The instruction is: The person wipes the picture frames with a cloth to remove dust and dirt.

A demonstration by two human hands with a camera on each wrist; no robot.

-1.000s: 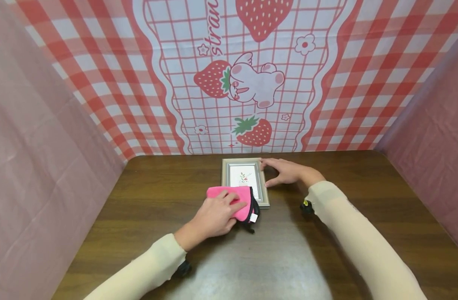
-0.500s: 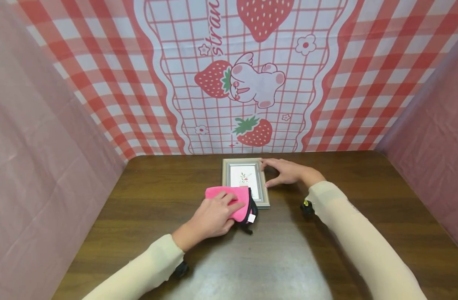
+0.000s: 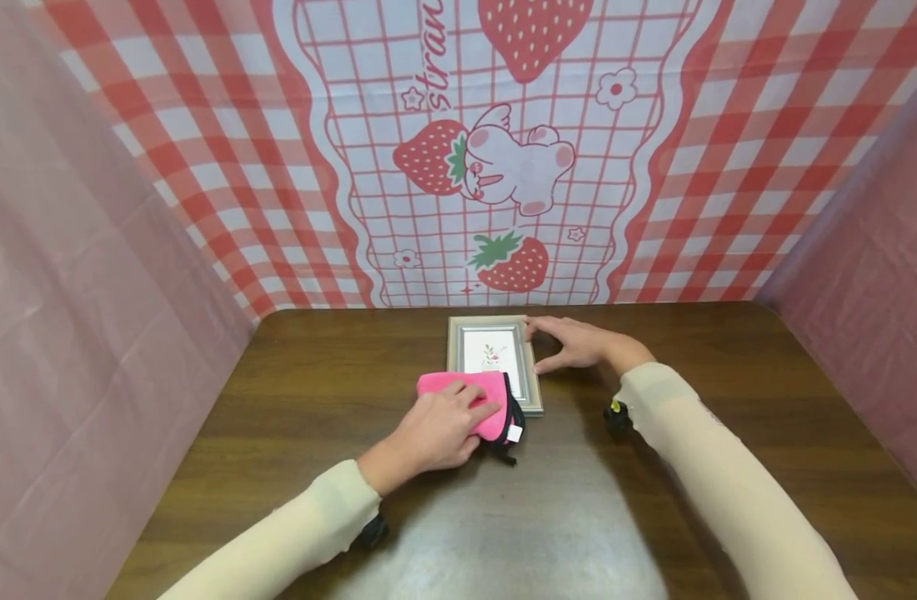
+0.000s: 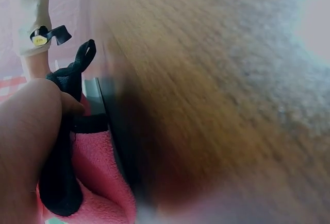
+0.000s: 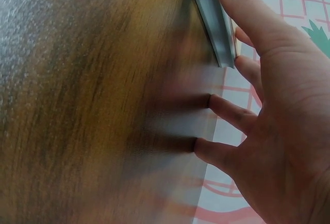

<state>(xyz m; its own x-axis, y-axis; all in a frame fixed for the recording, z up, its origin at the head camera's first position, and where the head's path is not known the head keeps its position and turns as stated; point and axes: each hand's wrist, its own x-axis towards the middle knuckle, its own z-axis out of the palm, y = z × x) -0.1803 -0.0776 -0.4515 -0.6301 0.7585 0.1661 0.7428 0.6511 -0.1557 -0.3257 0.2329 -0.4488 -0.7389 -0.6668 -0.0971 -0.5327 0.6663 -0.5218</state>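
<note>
A small picture frame [image 3: 455,346] with a beige and silver border lies flat on the table, holding a white print of a plant with red and green parts. Over its lower left part is a folded pink cloth [image 3: 492,385] with black edging and a white tag. My left hand [image 3: 439,429] grips this cloth, fingers bent over the top and the thumb at its near side. On the frame's right edge, my right hand [image 3: 578,343] holds with thumb and forefingers; in the right wrist view the other two fingertips [image 5: 203,145] touch the table.
The dark wooden table [image 3: 316,367] meets a red and white checked strawberry backdrop [image 3: 496,175] behind the frame. Pink curtains [image 3: 91,275] close off both sides. Light glares on the table's near middle.
The left hand and the cloth slid slightly left, then back to the right over the frame's lower part. The right hand keeps its place at the frame's edge.
</note>
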